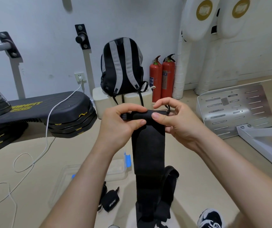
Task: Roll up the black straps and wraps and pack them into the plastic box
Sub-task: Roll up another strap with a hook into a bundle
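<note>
Both the left hand [120, 122] and the right hand [173, 119] pinch the small starting roll of the black wrap [148, 145], held above the floor near the plastic box [115, 170], and uneven thumb pressure could let the loose tail skew or unwind.

Wrap [148, 145] centre. Backpack [121, 66] at 12 o'clock, on blocks [102, 97]; extinguishers [162, 78] 1; step platform [41, 109] 9; plastic box [117, 170] 7.
</note>
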`<state>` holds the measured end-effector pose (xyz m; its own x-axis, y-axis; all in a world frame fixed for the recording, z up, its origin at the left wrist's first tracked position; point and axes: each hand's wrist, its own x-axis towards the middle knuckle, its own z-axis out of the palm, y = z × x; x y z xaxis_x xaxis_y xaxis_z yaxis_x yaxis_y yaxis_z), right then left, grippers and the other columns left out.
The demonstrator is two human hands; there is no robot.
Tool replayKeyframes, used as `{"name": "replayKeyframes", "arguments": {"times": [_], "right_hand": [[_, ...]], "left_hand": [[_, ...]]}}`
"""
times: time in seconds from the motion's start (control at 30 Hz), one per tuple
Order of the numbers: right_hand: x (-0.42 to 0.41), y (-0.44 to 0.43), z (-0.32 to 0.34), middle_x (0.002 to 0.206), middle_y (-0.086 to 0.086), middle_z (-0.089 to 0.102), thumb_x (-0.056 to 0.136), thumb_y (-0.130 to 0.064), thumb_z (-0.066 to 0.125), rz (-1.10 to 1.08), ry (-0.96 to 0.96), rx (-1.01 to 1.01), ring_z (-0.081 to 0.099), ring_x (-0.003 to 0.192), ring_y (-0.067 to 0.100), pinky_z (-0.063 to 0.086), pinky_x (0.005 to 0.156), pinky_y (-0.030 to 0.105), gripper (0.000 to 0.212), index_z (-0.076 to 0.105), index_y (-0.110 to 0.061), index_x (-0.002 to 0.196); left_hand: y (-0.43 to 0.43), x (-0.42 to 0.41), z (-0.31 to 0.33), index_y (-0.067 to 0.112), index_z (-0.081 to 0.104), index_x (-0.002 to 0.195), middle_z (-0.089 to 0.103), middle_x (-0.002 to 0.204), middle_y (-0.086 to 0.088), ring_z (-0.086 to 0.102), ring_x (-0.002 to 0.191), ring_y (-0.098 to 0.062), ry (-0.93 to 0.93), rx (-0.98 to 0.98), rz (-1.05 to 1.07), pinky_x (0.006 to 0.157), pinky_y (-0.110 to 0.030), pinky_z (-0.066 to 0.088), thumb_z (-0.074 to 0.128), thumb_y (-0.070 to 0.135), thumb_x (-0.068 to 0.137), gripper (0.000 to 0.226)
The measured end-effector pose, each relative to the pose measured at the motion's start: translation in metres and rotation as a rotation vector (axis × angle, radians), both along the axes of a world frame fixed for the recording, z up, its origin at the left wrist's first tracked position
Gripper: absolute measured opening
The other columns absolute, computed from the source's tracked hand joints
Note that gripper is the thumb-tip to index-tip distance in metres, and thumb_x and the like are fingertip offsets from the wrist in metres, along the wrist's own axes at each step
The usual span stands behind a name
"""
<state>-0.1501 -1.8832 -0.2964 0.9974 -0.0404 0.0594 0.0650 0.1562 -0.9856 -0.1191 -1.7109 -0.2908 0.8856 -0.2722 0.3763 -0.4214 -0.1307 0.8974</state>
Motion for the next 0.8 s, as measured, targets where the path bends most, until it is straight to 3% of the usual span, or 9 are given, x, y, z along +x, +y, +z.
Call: {"name": "replayKeyframes", "arguments": {"times": [0.1,0.2,0.3,0.4,0.5,0.6,0.67,0.73,0.8], "right_hand": [[0.002,0.0,-0.003,0.094,0.016,0.058,0.081,0.007,0.071,-0.026,-0.033,-0.031,0.065,0.082,0.026,0.059,0.073,0.036,0.027,0.062,-0.019,0.083],[0.001,-0.001,-0.003,0.097,0.025,0.058,0.079,0.011,0.072,-0.037,-0.098,-0.133,0.062,0.084,0.026,0.055,0.07,0.029,0.03,0.06,-0.017,0.081],[-0.002,0.0,-0.001,0.104,0.022,0.066,0.078,0.015,0.07,-0.022,-0.158,-0.227,0.067,0.083,0.017,0.055,0.071,0.024,0.03,0.058,-0.012,0.086],[-0.005,0.001,0.001,0.097,0.013,0.067,0.078,0.011,0.072,-0.014,-0.22,-0.383,0.068,0.083,0.016,0.059,0.076,0.029,0.027,0.057,-0.007,0.091],[-0.006,0.002,0.003,0.097,0.01,0.067,0.079,0.008,0.073,0.006,-0.255,-0.519,0.067,0.088,0.018,0.057,0.081,0.029,0.038,0.054,-0.014,0.105],[-0.004,0.001,0.001,0.112,0.008,0.059,0.077,0.004,0.078,-0.041,-0.264,-0.441,0.067,0.091,0.014,0.056,0.082,0.026,0.082,0.039,-0.041,0.132],[-0.001,0.001,-0.003,0.122,0.007,0.055,0.073,-0.003,0.084,-0.105,-0.164,-0.271,0.07,0.095,0.014,0.057,0.08,0.025,0.096,0.029,-0.05,0.135],[0.002,0.003,-0.008,0.121,0.008,0.063,0.069,-0.016,0.088,-0.11,-0.049,-0.155,0.07,0.103,0.018,0.057,0.088,0.034,0.085,0.037,-0.034,0.133],[0.002,0.006,-0.01,0.11,0.007,0.072,0.075,-0.017,0.085,-0.071,0.032,-0.072,0.072,0.1,0.019,0.056,0.083,0.032,0.061,0.049,-0.019,0.125]], "left_hand": [[0.003,0.002,-0.002,0.02,0.074,0.085,0.068,0.069,0.015,0.064,0.066,-0.001,0.04,0.001,-0.062,0.065,-0.014,0.05,0.077,-0.008,0.075,0.03],[0.008,0.006,-0.002,0.018,0.074,0.089,0.07,0.08,0.008,0.064,0.076,-0.007,0.11,0.026,-0.115,0.071,-0.023,0.054,0.075,0.013,0.081,0.009],[0.015,0.009,0.001,0.014,0.071,0.088,0.07,0.08,-0.001,0.066,0.074,-0.01,0.254,-0.015,-0.163,0.064,-0.022,0.054,0.067,0.03,0.083,0.017],[0.017,0.008,0.001,0.015,0.073,0.096,0.075,0.091,-0.01,0.07,0.081,-0.015,0.267,0.117,-0.185,0.073,-0.028,0.058,0.073,0.02,0.084,0.013],[0.016,0.007,0.0,0.016,0.074,0.099,0.076,0.09,-0.01,0.072,0.079,-0.016,0.296,0.148,-0.173,0.068,-0.025,0.057,0.077,0.015,0.08,0.019],[0.012,0.006,0.001,0.018,0.075,0.095,0.076,0.086,-0.007,0.072,0.081,-0.026,0.261,0.097,-0.069,0.071,-0.038,0.057,0.082,0.011,0.075,0.022],[0.008,0.006,0.001,0.02,0.076,0.09,0.076,0.082,-0.004,0.07,0.077,-0.028,0.273,0.002,0.008,0.061,-0.034,0.051,0.084,0.008,0.071,0.024],[0.005,0.006,0.002,0.021,0.076,0.087,0.076,0.083,-0.003,0.07,0.078,-0.027,0.295,-0.07,0.046,0.063,-0.032,0.049,0.083,0.006,0.071,0.023],[0.003,0.005,0.001,0.022,0.076,0.085,0.077,0.084,-0.004,0.072,0.082,-0.025,0.305,-0.106,0.062,0.065,-0.029,0.052,0.083,0.005,0.072,0.022]]}}
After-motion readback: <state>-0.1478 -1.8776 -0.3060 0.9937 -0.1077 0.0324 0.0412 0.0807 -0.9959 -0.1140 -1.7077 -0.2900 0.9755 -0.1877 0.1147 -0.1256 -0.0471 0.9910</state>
